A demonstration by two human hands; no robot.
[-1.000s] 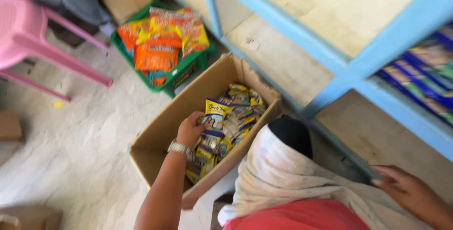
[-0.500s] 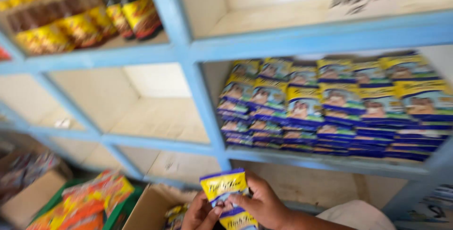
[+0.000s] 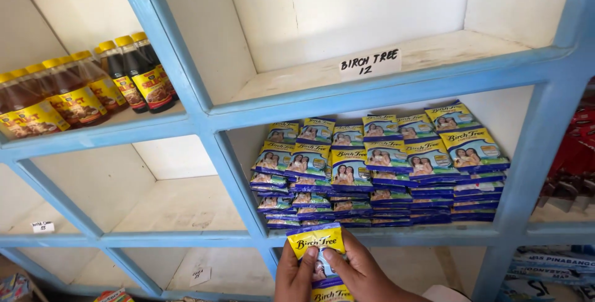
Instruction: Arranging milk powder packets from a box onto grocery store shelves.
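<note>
Both my hands hold a small bundle of yellow-and-blue sachet packets at the bottom middle of the view. My left hand grips the bundle's left side and my right hand presses its right side with the thumb on the front. Just above the hands, the middle compartment of a blue-framed shelf holds stacks of the same blue sachets in several rows.
Dark sauce bottles with yellow caps and labels stand on the upper left shelf. A white paper tag lies in the bare top compartment. Red packets fill the right compartment. Lower left compartments hold small white tags.
The view swung up from a cardboard box on the floor to the shelf. My hands took sachets from the box and raised them toward the stacked compartment.
</note>
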